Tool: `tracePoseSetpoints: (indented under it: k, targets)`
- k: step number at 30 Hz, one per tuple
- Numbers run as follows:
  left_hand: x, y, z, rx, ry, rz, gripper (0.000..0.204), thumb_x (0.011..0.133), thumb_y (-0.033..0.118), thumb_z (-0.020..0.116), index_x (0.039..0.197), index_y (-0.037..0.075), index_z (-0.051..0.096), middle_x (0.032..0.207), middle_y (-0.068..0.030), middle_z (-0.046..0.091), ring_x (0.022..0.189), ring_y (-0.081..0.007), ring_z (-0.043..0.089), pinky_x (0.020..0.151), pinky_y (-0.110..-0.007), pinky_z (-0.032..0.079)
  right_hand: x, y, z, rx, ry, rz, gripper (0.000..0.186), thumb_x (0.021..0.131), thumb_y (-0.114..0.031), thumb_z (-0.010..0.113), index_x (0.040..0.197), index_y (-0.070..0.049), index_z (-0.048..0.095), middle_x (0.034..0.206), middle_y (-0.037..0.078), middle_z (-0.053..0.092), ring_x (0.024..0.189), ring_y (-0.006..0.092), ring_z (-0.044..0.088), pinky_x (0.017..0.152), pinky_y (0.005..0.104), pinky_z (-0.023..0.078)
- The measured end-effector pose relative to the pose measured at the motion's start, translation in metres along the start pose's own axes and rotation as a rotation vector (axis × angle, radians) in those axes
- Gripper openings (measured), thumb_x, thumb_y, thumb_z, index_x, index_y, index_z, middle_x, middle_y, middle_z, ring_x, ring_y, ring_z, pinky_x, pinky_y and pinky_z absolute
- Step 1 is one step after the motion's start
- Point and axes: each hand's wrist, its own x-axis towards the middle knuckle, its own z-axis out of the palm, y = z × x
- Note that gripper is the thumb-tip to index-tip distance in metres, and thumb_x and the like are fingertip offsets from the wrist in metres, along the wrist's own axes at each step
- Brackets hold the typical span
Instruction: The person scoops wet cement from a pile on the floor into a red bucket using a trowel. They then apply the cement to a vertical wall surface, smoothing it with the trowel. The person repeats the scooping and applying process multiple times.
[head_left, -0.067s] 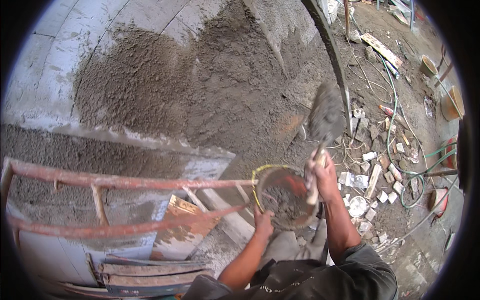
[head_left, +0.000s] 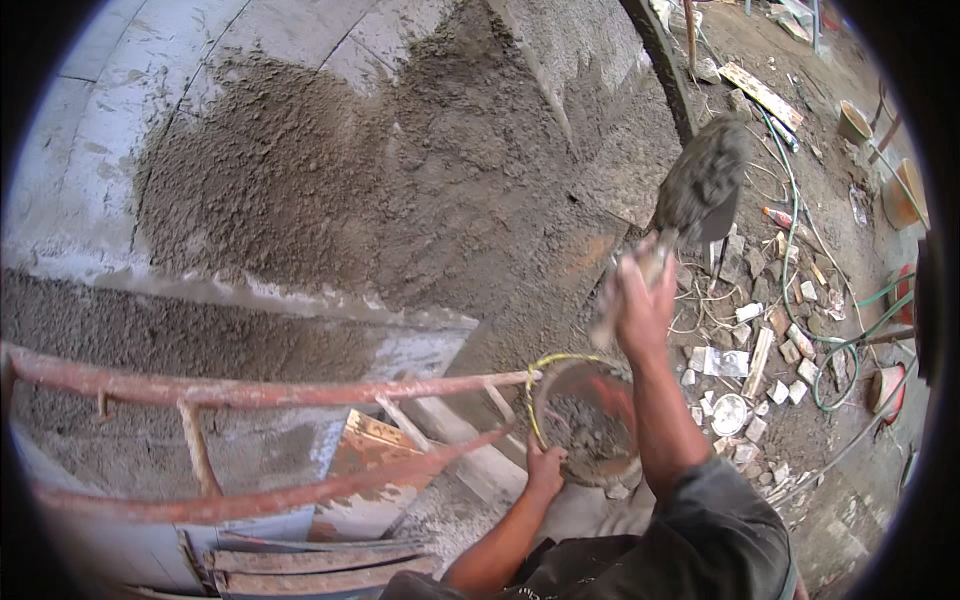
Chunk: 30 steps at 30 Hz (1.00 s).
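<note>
My right hand (head_left: 645,298) is wrapped round the wooden handle of a trowel (head_left: 722,212), raised above and beyond the bucket. A heap of wet grey mortar (head_left: 708,165) covers much of its blade. Close to my body, my left hand (head_left: 545,470) grips the near-left rim of a round bucket (head_left: 622,395). More mortar (head_left: 585,425) lies inside this bucket, and its reddish inner wall shows; my right forearm covers part of its right side. Ahead, rough wet mortar (head_left: 270,170) coats part of a pale block wall (head_left: 120,140).
A red metal frame (head_left: 240,393) crosses the left side, ending near the bucket. Below it are a mortar-stained board (head_left: 365,470) and stacked planks (head_left: 320,560). At right the ground holds broken rubble (head_left: 745,330), a green hose (head_left: 790,190) and several buckets, one orange-tan (head_left: 900,195).
My right hand has lifted the loaded trowel up and to the right, away from the bucket. In view, the bucket and my left hand sit slightly farther right and lower.
</note>
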Motion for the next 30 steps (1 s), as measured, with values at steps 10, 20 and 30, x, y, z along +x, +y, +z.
tracePoseSetpoints:
  k: [10, 20, 30]
  targets:
    - [0.035, 0.004, -0.069, 0.217, -0.328, 0.332, 0.085, 0.061, -0.008, 0.05, 0.143, 0.002, 0.031, 0.146, -0.0116, 0.028, 0.139, -0.0241, 0.02, 0.108, -0.032, 0.029, 0.166, 0.214, 0.226, -0.567, 0.31, -0.459, 0.022, 0.087, -0.013, 0.056, 0.099, 0.002, 0.046, 0.086, 0.015, 0.054, 0.08, 0.0278, 0.058, 0.068, 0.0402, 0.049]
    - [0.035, 0.001, -0.054, 0.001, -0.205, 0.274, 0.087, 0.061, -0.013, 0.045, 0.144, 0.007, 0.028, 0.134, -0.0076, 0.041, 0.123, -0.023, 0.042, 0.097, -0.032, 0.04, -0.097, 0.137, -0.026, -0.94, -0.866, -0.227, 0.042, 0.075, -0.012, 0.065, 0.111, -0.004, 0.043, 0.086, 0.023, 0.055, 0.082, 0.0471, 0.054, 0.069, 0.0516, 0.044]
    - [-0.031, 0.073, 0.058, 0.244, -0.069, 0.562, 0.076, 0.064, -0.013, 0.044, 0.138, 0.005, 0.042, 0.126, -0.0079, 0.053, 0.108, -0.0162, 0.053, 0.084, -0.026, 0.046, -0.101, 0.046, -0.265, -1.54, -1.058, -0.682, 0.055, 0.084, -0.016, 0.049, 0.133, 0.007, 0.038, 0.093, 0.026, 0.063, 0.072, 0.0356, 0.066, 0.055, 0.0449, 0.051]
